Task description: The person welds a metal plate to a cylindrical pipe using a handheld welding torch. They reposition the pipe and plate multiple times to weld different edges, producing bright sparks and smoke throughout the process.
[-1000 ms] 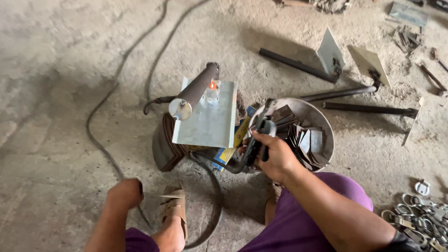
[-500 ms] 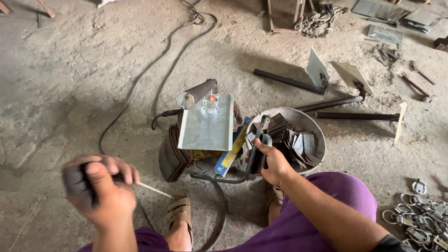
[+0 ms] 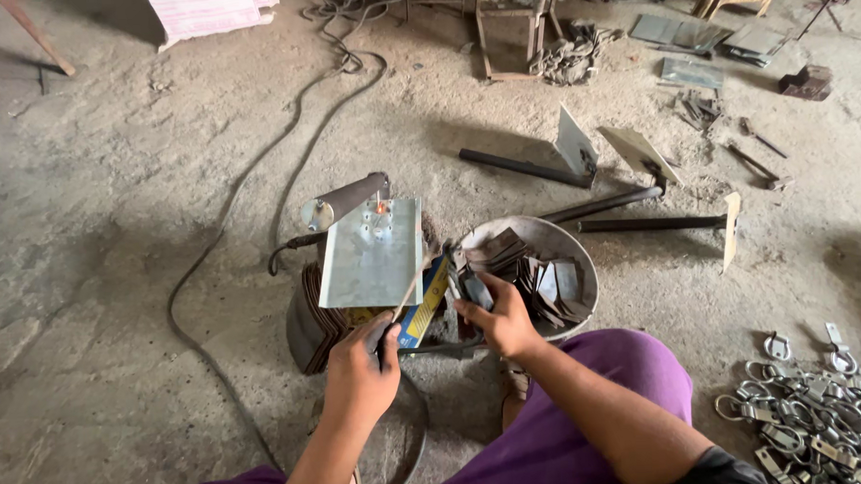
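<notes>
My left hand (image 3: 359, 373) is closed on a dark holder whose thin welding rod (image 3: 411, 288) slants up to the near edge of a grey metal sheet (image 3: 369, 258). The sheet lies on a dark stand, and a short metal tube (image 3: 348, 199) rests at its far edge beside a small glowing orange spot (image 3: 382, 207). My right hand (image 3: 500, 324) grips a dark metal piece (image 3: 469, 293) at the rim of a round metal bowl (image 3: 584, 265) full of flat metal plates. A blue and yellow box (image 3: 425, 298) leans between the two hands.
A black cable (image 3: 229, 211) snakes over the dusty floor at left. Dark pipes with welded plates (image 3: 629, 192) lie behind the bowl. A heap of metal rings (image 3: 818, 415) sits at lower right. A metal frame (image 3: 509, 29) and chain stand far back.
My left hand came up from the lower left with the rod holder and moved right, under the sheet's near edge. My right hand stayed at the bowl's rim.
</notes>
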